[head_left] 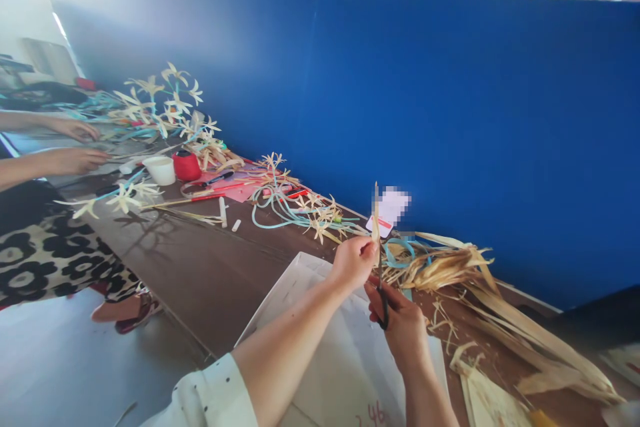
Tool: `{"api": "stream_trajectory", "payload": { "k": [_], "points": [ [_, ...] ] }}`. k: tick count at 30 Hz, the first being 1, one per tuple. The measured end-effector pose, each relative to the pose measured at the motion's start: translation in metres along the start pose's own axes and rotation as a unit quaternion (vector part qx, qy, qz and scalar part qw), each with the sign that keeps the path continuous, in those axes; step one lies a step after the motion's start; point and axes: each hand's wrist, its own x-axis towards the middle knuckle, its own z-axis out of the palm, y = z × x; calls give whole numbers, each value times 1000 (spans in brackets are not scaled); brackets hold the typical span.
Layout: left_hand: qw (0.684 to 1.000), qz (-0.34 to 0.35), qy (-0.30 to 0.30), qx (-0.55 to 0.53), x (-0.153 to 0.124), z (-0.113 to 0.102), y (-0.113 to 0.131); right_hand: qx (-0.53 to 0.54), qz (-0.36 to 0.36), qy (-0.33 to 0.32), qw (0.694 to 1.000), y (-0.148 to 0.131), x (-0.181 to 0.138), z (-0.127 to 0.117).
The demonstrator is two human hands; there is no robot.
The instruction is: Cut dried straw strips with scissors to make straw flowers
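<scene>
Husk strip [375, 213] dry, matt; scissors [383, 307] grip prob. black plastic.

Tan strip [375, 212] and black-handled scissors [384, 310] are showing against a blue partition [450, 113], a red spool [187, 165] dotting the brown worktop [200, 273].

- Single head-worn view; looks forward and down, horizon tilted.
- Wooden table [200, 273] runs diagonally from lower right to upper left.
- Close range: left hand [353, 260] and right hand [403, 323] sit low centre, forearms entering from the bottom edge.
- Blue partition [475, 113] fills the upper right; co-worker's hand [75, 160] at the far left edge.
</scene>
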Motion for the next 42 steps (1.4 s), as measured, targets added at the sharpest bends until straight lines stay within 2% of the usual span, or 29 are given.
{"api": "stream_trajectory", "payload": {
  "k": [7, 16, 22, 26, 32, 37, 42],
  "points": [
    [998, 38, -30, 45, -4, -1, 3, 27, 20, 26, 999, 3, 3, -1],
    [999, 31, -36, 25, 0, 1, -2, 15, 12, 33, 999, -1, 1, -2],
    [997, 8, -70, -44, 0, -2, 1, 20, 8, 32, 999, -1, 1, -2],
    [992, -36, -91, -84, 2, -4, 1, 38, 13, 35, 999, 0, 2, -3],
    [991, -90, -58, -78, 6, -4, -4, 40, 15, 38, 998, -2, 1, -2],
    [993, -66, -61, -76, 6, -4, -5, 51, 19, 31, 998, 0, 2, -3],
    [997, -22, -61, -30, 5, -9, -3, 46, 20, 25, 998, 0, 1, -3]
  ]
}}
